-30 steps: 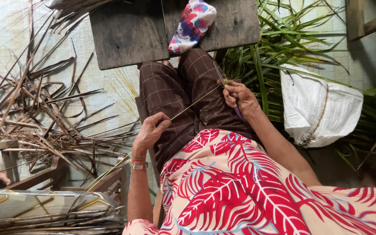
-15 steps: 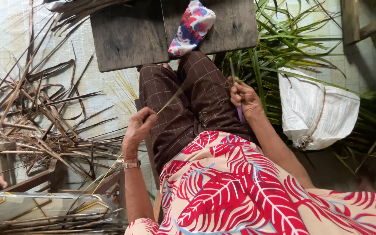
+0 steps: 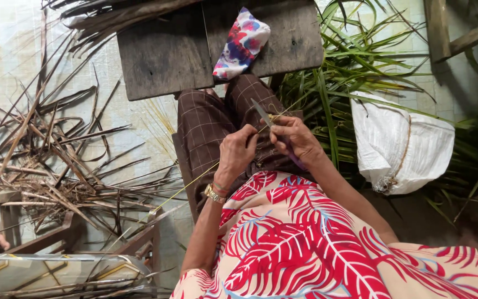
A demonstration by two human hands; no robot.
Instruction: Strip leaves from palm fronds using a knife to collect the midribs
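Two hands: we see both now close together over the lap, where a second ago they were spread well apart along the strand.
Head view, left hand: our left hand [image 3: 238, 152] has slid up the thin yellow leaf rib [image 3: 186, 187] toward the blade; its fingers are curled together and pinched on the rib just beside the right hand.
Head view, right hand: our right hand [image 3: 294, 139] is closed around the purple handle of a small knife [image 3: 262, 113], the blade tilted up and to the left, its edge touching the rib.
Rib: it runs from the knife down and left past the wrist with the bracelet, its free end trailing toward the wooden frame [image 3: 139, 238].
Change: the stretch of rib between the hands is now very short, so we judge a stroke along it is ending or a fresh grip is being taken near the blade.
Surroundings: dry brown leaf strips [image 3: 56, 160] lie at our left, green fronds [image 3: 349, 66] and a white sack [image 3: 402, 144] at our right, a grey wooden board [image 3: 167, 52] with a flowered cloth [image 3: 242, 41] ahead.
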